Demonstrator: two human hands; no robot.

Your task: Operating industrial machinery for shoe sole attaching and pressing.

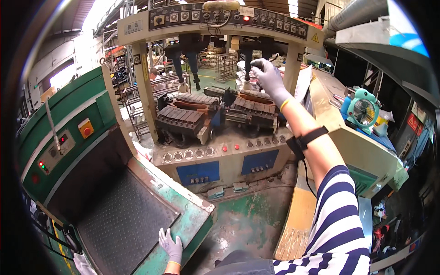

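My left hand (171,246), in a light grey glove, rests on the edge of a green machine (192,219), beside its dark textured plate (123,220). Its fingers are spread and it holds nothing. My right hand (269,80), gloved alike, is raised in front of a two-station press (220,158). Its fingers are loosely bent and apart, with nothing visible between them. It is nearest to the right dark-blue vertical post (248,64). Below stand the left clamp block (181,120) and the right clamp block (252,111), each with a brown, sole-shaped opening.
A control panel with knobs (229,18) spans the top of the press. The green machine has a yellow box with a red button (85,129). At the right, a teal fan (363,109) stands on a beige machine (339,103). Cardboard (293,220) lies below my right arm.
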